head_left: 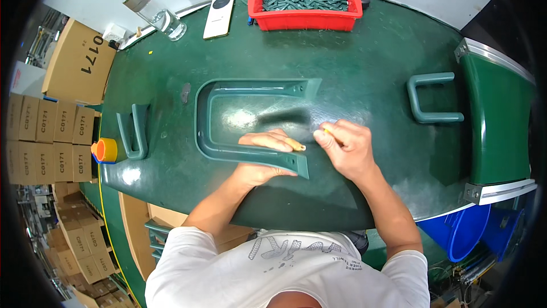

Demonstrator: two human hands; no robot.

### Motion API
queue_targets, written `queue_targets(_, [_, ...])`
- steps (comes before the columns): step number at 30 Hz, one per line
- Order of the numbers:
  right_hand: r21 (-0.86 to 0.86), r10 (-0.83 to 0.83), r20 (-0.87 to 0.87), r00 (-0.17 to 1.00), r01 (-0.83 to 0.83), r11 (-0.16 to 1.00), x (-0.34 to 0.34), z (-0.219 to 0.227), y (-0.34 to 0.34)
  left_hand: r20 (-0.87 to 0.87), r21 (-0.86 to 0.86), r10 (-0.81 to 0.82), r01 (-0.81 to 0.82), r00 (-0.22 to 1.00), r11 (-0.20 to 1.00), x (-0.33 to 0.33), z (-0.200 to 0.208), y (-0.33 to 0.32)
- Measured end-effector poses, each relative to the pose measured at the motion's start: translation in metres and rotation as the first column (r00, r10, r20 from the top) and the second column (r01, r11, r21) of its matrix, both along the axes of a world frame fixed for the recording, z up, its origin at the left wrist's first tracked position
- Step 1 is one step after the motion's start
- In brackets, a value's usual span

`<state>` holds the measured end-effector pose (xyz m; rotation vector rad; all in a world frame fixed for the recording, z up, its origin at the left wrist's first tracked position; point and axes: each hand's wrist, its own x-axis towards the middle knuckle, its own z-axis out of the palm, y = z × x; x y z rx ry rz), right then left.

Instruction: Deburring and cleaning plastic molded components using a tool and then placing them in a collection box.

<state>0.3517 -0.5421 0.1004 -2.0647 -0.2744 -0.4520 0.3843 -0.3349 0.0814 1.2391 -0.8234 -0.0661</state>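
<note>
A large green U-shaped plastic part (203,119) lies on the green table, its bend to the left and its two flared ends to the right. My left hand (262,157) is closed around the near arm of this part, close to its end. A yellow covering sits on one of that hand's fingertips. Just to the right, apart from the part, my right hand (348,144) is held in a pinch, with a bit of yellow at its fingertips. Whatever lies between those fingers is too small or hidden to name.
A red bin (307,21) of small green pieces stands at the back, beside a phone (219,19) and a glass bottle (166,22). More U-shaped parts lie right (414,100) and left, near an orange roll (106,150). A green belt conveyor (493,120) borders the right side.
</note>
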Motion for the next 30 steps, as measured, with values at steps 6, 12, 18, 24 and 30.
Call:
queue_targets(6, [0.380, 0.197, -0.281, 0.939, -0.079, 0.922, -0.002, 0.010, -0.018, -0.346, -0.076, 0.089, -0.122, 0.934, 0.990, -0.003, -0.003, 0.005])
queue_targets(12, [0.245, 0.277, -0.158, 0.948, -0.234, 0.941, -0.004, 0.012, -0.010, -0.463, 0.025, 0.210, -0.224, 0.861, 0.974, -0.006, -0.008, 0.011])
queue_targets(18, [0.102, 0.129, 0.080, 0.988, -0.137, 0.985, -0.007, 0.005, 0.000, -0.542, -0.008, 0.208, -0.252, 0.814, 0.968, -0.009, 0.000, 0.009])
queue_targets(24, [0.096, 0.050, 0.211, 0.976, -0.071, 0.993, -0.004, -0.001, 0.003, -0.484, 0.013, 0.236, -0.263, 0.843, 0.965, -0.008, -0.004, 0.008])
queue_targets(30, [0.070, 0.057, 0.192, 0.980, -0.072, 0.995, -0.004, 0.001, 0.001, -0.553, -0.022, 0.190, -0.242, 0.811, 0.970, -0.008, 0.002, 0.009])
